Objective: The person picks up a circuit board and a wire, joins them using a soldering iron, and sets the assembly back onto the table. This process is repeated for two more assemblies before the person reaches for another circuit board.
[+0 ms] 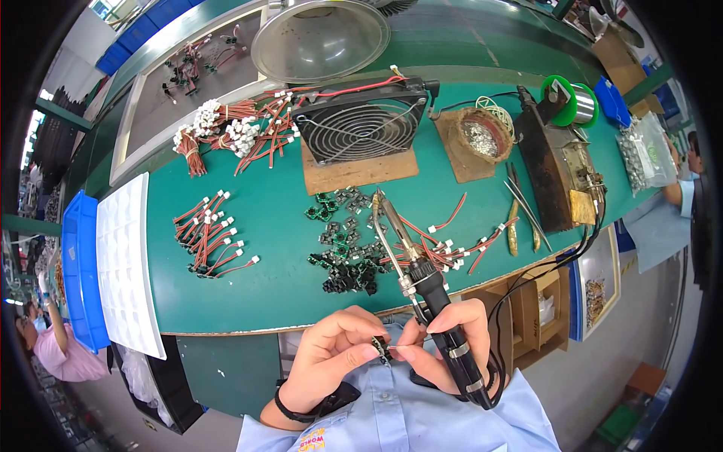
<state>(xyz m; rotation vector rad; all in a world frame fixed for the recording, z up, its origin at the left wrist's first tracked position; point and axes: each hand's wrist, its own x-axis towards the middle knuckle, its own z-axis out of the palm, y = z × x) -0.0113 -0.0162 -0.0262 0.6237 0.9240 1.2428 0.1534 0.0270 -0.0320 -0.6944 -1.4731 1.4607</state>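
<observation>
My left hand [322, 357] is closed, pinching a small dark green circuit board [382, 349] between thumb and fingertips in front of my shirt. My right hand [461, 331] is wrapped round a black-handled soldering iron [431, 290], which has a thin metal tube clamped along its shaft. The iron's tip points up and away, over the mat. My right thumb and fingertip also meet close to the board; whether they pinch a wire end there I cannot tell. Beyond my hands lies a pile of small green and black boards [346, 264], with loose red-and-black wire leads [452, 256] beside it.
Wired boards [211, 237] lie at left, near a white tray [124, 264] and blue bin [79, 264]. A black fan [365, 124], bundled leads [226, 128], a solder-scrap bowl [482, 141], tweezers [529, 215], a solder spool [580, 102] and a soldering station [553, 166] stand farther back.
</observation>
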